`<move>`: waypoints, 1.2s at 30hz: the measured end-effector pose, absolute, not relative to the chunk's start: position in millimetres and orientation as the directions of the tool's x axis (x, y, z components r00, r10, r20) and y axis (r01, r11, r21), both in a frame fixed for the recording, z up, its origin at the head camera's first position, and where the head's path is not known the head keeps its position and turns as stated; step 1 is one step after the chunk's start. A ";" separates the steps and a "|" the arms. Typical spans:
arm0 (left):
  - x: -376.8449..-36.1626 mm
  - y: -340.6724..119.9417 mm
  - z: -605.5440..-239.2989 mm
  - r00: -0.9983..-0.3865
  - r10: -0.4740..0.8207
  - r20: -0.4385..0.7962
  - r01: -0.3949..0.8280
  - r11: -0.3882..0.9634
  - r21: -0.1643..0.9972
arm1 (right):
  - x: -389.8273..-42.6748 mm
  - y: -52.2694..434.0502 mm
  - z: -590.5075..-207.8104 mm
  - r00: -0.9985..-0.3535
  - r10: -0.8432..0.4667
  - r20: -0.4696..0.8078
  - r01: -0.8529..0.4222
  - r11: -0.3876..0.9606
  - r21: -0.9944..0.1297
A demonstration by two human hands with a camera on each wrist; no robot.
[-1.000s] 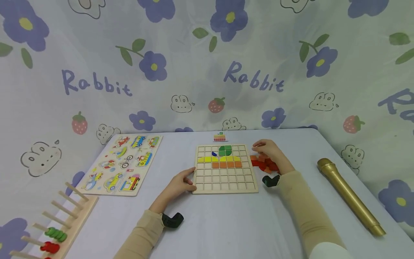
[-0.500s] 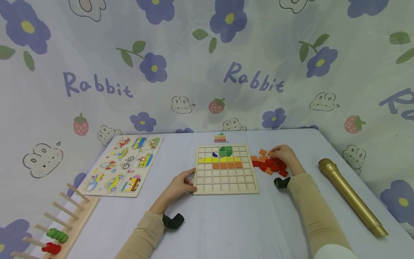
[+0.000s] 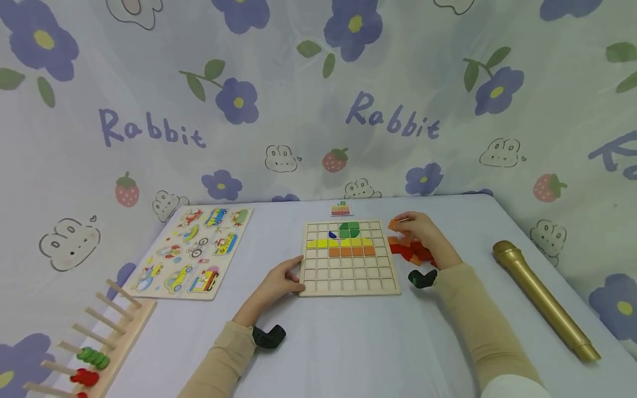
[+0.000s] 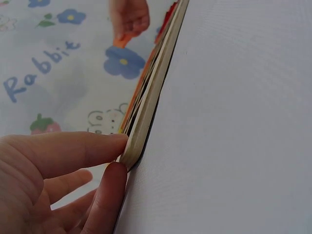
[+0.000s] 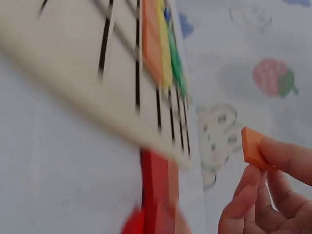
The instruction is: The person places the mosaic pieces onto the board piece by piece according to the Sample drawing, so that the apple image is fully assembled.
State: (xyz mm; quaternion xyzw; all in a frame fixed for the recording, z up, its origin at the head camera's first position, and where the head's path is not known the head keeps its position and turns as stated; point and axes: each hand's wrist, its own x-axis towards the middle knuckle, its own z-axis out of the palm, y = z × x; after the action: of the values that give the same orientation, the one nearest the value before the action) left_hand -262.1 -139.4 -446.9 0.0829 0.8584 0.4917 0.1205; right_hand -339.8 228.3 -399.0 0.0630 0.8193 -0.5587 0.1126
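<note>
Right hand [image 3: 422, 231] pinching one orange tile [image 3: 393, 224] between fingertips, just right of the grid board's [image 3: 349, 274] far right corner. Head view gives the tile as a small orange patch; right wrist view gets its thick edge and the fingertips on it. Loose red and orange tiles [image 3: 401, 250] lie right of the board, partly behind that hand in head view, blurred in right wrist view. Left hand [image 3: 272, 286] at the board's near left: index and thumb spread along the left edge. Left wrist view catches both tips touching the rim, board edge-on. Only head view shows the pattern card [image 3: 341, 209] beyond the board, gold microphone [image 3: 547, 304] far off right.
</note>
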 end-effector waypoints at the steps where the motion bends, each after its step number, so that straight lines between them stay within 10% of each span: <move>1: -262.8 -139.0 -446.9 -0.958 0.259 -0.124 0.025 0.504 0.863 | -340.2 220.9 -396.7 -0.962 -0.055 -0.266 0.233 0.334 -0.913; 10: -264.1 -136.1 -443.2 -0.957 0.259 -0.127 0.023 0.508 0.861 | -345.4 142.7 -402.7 -0.924 -0.284 -0.255 0.186 0.247 -0.951; 26: -264.8 -136.5 -443.2 -0.950 0.284 -0.126 0.034 0.498 0.867 | -346.4 71.9 -419.4 -0.943 -0.307 -0.126 -0.128 0.686 -0.716; 36: -263.2 -140.4 -444.1 -0.952 0.281 -0.123 0.039 0.508 0.861 | -343.5 67.3 -419.2 -0.940 -0.325 -0.101 -0.180 0.727 -0.662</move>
State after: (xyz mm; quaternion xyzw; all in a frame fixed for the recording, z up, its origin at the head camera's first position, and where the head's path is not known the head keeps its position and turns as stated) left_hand -263.2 -140.4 -444.1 0.0932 0.8593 0.4872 0.1244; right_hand -343.5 67.3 -419.2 -0.1369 0.9233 -0.3430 0.1055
